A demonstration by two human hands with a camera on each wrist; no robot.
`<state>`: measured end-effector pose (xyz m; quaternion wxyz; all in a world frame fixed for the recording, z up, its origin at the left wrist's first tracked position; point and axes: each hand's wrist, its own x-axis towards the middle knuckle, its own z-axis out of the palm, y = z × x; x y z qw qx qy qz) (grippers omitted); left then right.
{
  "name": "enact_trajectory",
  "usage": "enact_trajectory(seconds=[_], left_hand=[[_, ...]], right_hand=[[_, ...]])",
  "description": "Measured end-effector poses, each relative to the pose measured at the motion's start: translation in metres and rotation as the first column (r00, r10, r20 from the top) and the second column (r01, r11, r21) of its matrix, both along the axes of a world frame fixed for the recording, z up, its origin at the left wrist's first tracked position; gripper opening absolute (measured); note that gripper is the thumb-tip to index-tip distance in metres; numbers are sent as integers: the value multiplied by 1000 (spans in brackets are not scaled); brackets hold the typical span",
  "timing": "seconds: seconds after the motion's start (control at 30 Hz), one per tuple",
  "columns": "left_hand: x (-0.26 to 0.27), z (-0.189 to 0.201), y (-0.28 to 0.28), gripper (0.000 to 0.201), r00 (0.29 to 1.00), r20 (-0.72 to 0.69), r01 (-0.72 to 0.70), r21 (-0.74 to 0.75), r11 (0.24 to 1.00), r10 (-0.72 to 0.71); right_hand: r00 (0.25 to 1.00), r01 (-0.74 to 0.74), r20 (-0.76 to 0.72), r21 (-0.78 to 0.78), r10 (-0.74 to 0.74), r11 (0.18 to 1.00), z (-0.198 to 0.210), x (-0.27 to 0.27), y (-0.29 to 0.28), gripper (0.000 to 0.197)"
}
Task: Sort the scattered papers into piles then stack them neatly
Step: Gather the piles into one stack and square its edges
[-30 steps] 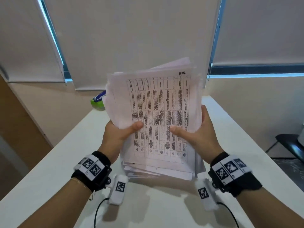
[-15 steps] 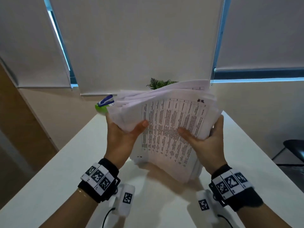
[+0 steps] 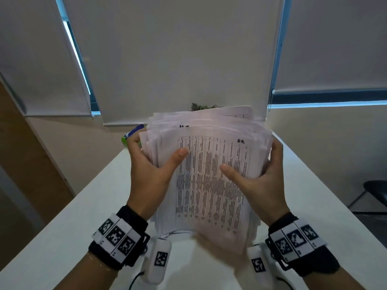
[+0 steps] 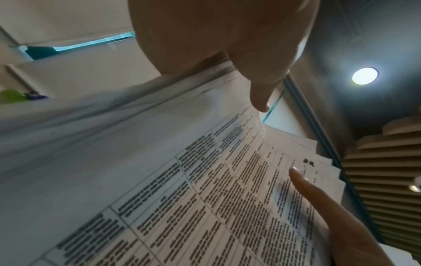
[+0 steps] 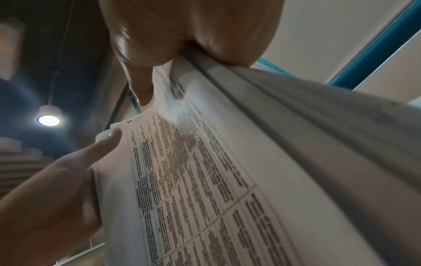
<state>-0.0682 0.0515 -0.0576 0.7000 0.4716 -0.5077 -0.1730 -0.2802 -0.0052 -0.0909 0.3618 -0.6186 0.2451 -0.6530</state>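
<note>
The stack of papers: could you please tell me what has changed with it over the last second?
The stack of papers has tipped away from the person, from nearly upright to leaning back, and its top edges have fanned apart. The left hand and the right hand have slid higher up its sides. Both hands still grip it, thumbs on the printed front sheet, above the table.

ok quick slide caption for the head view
Both hands, left and right, hold a stack of papers over a white table.

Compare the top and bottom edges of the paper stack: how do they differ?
The top edge of the stack is fanned, with sheets stepped unevenly; the bottom edge is more even, near the table. The left hand and right hand grip the sides.
</note>
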Motion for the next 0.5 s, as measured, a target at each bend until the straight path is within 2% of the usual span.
enact_trajectory(seconds=[0.2, 0.27, 0.33, 0.43, 0.5], left_hand=[[15, -2, 3, 73, 995, -63, 81, 13, 997, -80], [18, -5, 4, 80, 995, -48, 93, 18, 996, -92], [19, -4, 6, 96, 997, 13, 70, -9, 998, -70], [26, 6, 6, 121, 985, 171, -5, -178, 984, 36], [31, 18, 5, 114, 921, 353, -82, -242, 967, 166]], right_hand=[[998, -29, -57, 5, 29, 1000, 8, 3, 7, 82], [999, -29, -47, 3, 29, 1000, 10, 3, 9, 80], [999, -32, -23, -18, 32, 999, 13, 4, 10, 82], [1000, -19, -15, -89, 18, 996, 21, 6, 10, 95], [998, 7, -56, -159, -16, 987, 32, 6, 12, 100]])
